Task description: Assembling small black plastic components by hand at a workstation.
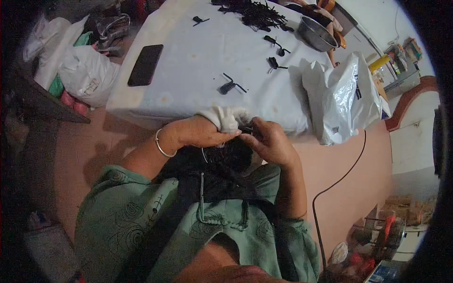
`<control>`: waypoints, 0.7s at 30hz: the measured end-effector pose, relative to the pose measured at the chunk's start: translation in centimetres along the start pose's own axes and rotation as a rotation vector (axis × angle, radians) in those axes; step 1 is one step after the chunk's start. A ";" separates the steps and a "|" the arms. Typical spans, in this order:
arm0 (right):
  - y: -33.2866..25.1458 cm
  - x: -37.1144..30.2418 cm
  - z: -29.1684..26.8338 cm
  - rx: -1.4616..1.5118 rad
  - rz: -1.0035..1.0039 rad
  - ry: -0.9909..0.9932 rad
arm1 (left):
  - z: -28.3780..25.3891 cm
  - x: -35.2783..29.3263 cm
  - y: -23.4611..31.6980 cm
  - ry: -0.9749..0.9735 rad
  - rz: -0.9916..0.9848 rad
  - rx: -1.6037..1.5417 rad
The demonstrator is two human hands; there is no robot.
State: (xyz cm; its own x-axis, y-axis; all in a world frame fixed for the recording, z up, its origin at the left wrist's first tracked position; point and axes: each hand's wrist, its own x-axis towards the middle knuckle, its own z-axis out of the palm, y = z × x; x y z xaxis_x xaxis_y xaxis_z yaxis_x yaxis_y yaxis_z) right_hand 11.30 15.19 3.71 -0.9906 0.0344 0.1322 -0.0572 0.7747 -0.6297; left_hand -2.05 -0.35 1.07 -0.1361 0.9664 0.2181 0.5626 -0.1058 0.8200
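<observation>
- Probably pinching small black piece (pixel 246 129) in right hand (pixel 275 141), beside near edge of table (pixel 179 94).
- Cannot tell grip of left hand (pixel 200 130), partly under white cloth (pixel 225 119).
- Likely light, stiff; better held by middle.

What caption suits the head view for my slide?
Left hand, pale cloth at its fingers, beside right hand at a white-covered table scattered with black pieces.

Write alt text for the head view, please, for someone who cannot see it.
A person's left hand, touching pale cloth, and right hand nearly meet by a white tablecloth bearing a smartphone and scattered black parts, with a metal bowl at its right edge. What they grip is unclear.
</observation>
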 end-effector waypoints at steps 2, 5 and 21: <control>0.2 -0.3 0.6 0.087 -0.009 0.002 | -0.1 -0.1 0.6 0.002 -0.056 -0.127; -0.1 -0.7 2.4 0.368 0.040 0.308 | 0.0 -0.4 1.5 0.056 -0.196 -0.251; -1.8 -0.2 4.5 0.239 0.023 0.438 | 3.1 -0.8 0.5 0.519 0.022 -0.112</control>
State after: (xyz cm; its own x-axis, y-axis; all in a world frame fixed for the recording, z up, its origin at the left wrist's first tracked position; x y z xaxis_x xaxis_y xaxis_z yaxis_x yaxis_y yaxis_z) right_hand 11.05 10.98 1.38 -0.8499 0.3513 0.3927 -0.1133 0.6060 -0.7874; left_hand 0.89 -0.48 -0.32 -0.5268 0.7238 0.4456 0.4833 -0.1762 0.8575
